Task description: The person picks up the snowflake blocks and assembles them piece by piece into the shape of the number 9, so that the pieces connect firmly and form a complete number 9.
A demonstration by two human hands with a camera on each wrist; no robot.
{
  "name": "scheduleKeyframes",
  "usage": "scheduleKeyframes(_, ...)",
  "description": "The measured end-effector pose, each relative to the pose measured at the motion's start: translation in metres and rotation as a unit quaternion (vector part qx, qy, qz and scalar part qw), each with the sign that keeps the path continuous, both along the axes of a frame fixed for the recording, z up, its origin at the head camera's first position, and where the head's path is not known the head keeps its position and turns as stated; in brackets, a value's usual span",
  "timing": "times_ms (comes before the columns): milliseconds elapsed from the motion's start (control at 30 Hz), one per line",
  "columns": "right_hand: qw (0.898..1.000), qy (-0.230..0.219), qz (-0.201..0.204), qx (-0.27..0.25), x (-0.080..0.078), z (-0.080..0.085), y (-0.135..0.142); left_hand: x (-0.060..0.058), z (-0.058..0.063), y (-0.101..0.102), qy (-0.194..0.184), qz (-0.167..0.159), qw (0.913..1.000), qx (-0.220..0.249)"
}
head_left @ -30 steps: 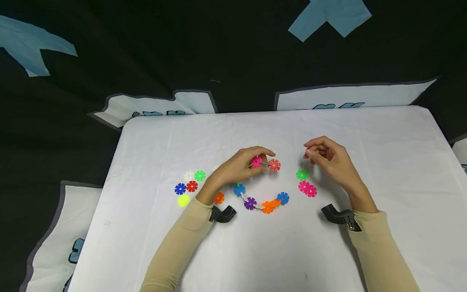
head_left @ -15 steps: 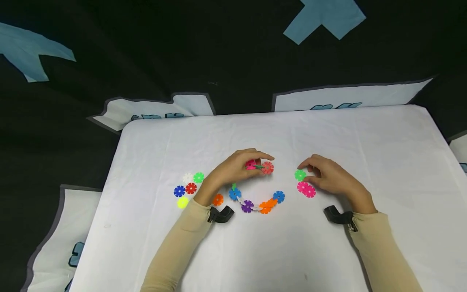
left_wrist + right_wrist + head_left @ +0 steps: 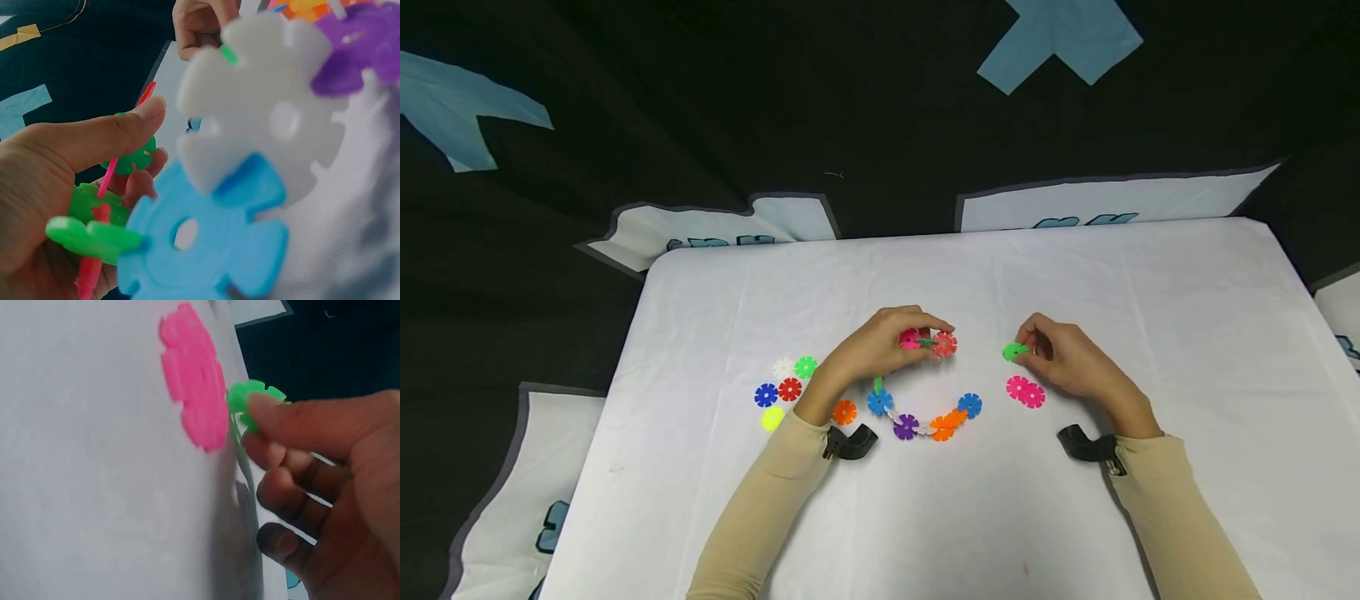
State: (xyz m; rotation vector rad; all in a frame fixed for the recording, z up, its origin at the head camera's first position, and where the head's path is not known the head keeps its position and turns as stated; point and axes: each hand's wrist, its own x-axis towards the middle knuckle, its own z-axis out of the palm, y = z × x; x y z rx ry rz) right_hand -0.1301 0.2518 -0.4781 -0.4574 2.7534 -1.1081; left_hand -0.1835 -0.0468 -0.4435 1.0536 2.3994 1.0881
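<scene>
My left hand [image 3: 883, 342] grips one end of a chain of notched plastic snowflake discs [image 3: 906, 427]. A pink disc [image 3: 910, 339] and a coral-red disc [image 3: 944, 344] show at its fingers, with green ones between. From there the chain curves round through blue, white, purple and orange discs to a blue disc [image 3: 970, 406]. Between thumb and forefinger, my right hand [image 3: 1067, 358] pinches a single green disc [image 3: 1013, 352], held tilted. Two pink discs [image 3: 1025, 392] lie touching just below that hand. In the left wrist view, a white disc [image 3: 262, 112] hides part of the scene.
Left of the chain lie loose discs: white [image 3: 783, 368], green [image 3: 806, 367], blue [image 3: 766, 395], red [image 3: 790, 389], yellow [image 3: 772, 418] and orange [image 3: 845, 412]. A white cloth [image 3: 940, 517] covers the table, and a dark curtain [image 3: 880, 108] hangs behind its far edge.
My right hand has come down to the green disc beside the pink pair and taken hold of it, tilting it up. The left hand keeps its grip on the chain, shifted slightly left.
</scene>
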Motion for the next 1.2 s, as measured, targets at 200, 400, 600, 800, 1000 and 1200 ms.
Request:
scheduleKeyframes(200,0.996,0.015,0.004,-0.085,0.001,0.003,-0.004,0.001,0.0,0.0,-0.003,-0.005,1.0,-0.002)
scheduleKeyframes(400,0.985,0.001,0.014,-0.172,0.003,0.008,-0.006,0.001,0.0,0.002,-0.01,-0.003,0.9999,0.009)
scheduleKeyframes(600,0.972,-0.004,0.007,-0.236,0.005,0.014,-0.013,0.004,0.001,0.003,-0.009,0.005,0.9996,0.026)
scheduleKeyframes(800,0.969,0.039,0.041,-0.242,0.009,0.02,-0.028,0.006,0.004,0.006,-0.002,0.014,0.9999,0.008)
scheduleKeyframes(1000,0.974,0.087,0.065,-0.2,0.012,0.023,-0.042,0.008,0.005,0.009,0.007,0.014,0.9998,-0.009)
scheduleKeyframes(1200,0.974,0.123,0.061,-0.18,0.016,0.025,-0.05,0.01,0.008,0.01,0.012,0.004,0.9998,-0.015)
